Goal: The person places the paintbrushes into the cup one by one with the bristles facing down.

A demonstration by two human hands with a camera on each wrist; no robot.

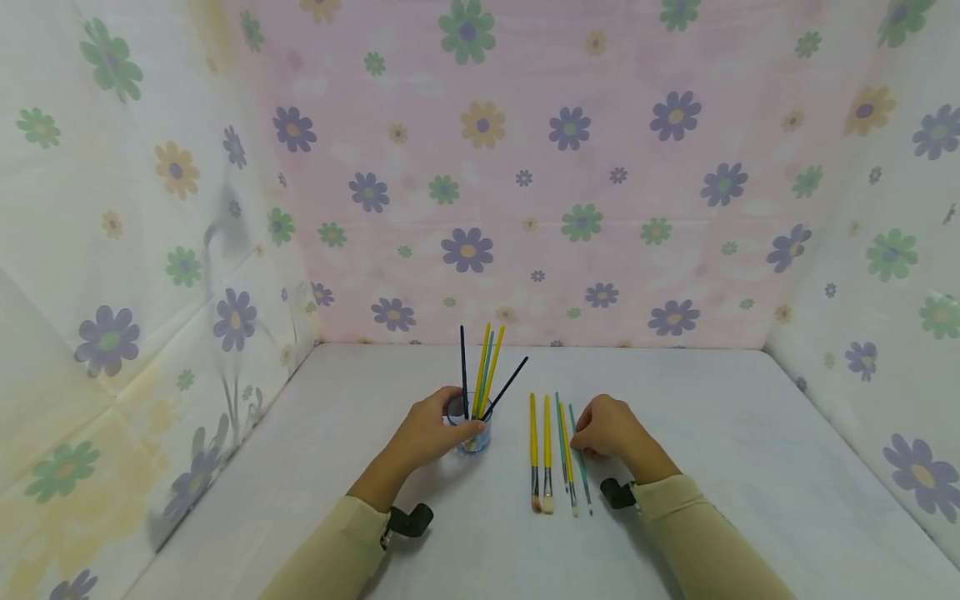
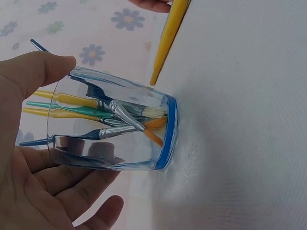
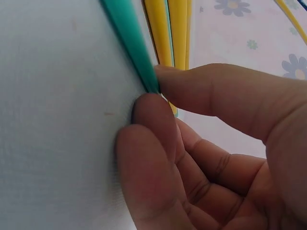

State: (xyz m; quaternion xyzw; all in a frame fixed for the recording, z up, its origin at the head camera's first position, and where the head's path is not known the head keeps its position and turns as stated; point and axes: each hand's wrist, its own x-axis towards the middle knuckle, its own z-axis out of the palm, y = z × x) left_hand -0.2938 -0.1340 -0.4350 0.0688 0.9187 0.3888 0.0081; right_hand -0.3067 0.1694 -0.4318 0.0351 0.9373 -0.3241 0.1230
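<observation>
Right hand (image 1: pixel 609 427) is pinching the green paintbrush (image 1: pixel 579 454), rightmost of the brushes lying in a row on the white table (image 1: pixel 750 467), thumb and fingers closing on its handle, while left hand (image 1: pixel 431 433) is gripping the glass cup (image 1: pixel 472 429) of upright brushes (image 1: pixel 483 371) just left.

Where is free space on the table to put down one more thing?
Bare table lies right of the right hand, and left of the left hand up to the cloth wall. Crowded: the middle, with cup and brushes between the hands.
</observation>
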